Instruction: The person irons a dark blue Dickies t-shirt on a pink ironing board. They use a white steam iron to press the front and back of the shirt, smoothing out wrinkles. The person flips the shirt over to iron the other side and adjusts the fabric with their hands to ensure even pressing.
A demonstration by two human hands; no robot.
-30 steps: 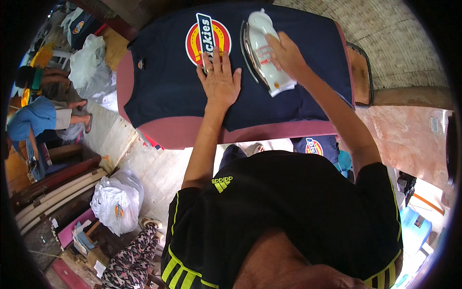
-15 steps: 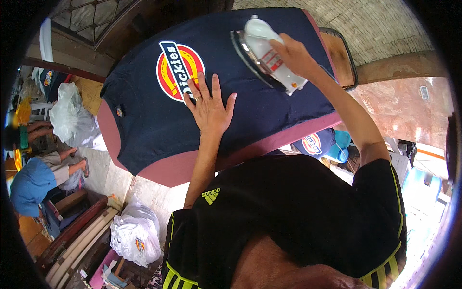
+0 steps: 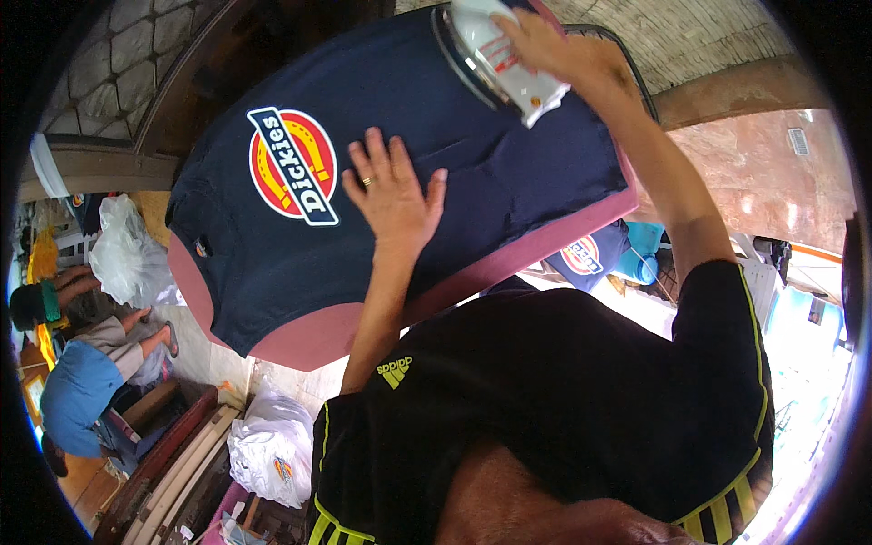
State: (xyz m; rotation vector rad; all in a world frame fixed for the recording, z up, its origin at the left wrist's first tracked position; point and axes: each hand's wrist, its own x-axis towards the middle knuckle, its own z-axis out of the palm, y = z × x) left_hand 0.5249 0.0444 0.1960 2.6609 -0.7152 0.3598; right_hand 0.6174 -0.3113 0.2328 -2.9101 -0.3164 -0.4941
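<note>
A dark navy T-shirt (image 3: 391, 82) with a round red and yellow printed badge (image 3: 292, 166) lies spread over a maroon ironing board (image 3: 313, 341). On the far right part of the cloth sits a white clothes iron (image 3: 500, 68) with a shiny metal base, tilted in view. My right hand (image 3: 545, 45) is wrapped around its handle. Flat on the shirt, just right of the badge, rests my left hand (image 3: 395, 200), fingers spread, a ring on one finger.
The board's black wire iron rest (image 3: 627, 68) is at its far right end. A clear plastic bag (image 3: 132, 250) stands at left, near two people (image 3: 86, 391). A bag of white cloth (image 3: 271, 445) lies lower left; a navy printed garment (image 3: 590, 254) hangs beyond the board's near edge.
The iron in my right hand has moved farther away along the shirt. My left hand no longer covers the badge's edge. The whole view has shifted slightly.
</note>
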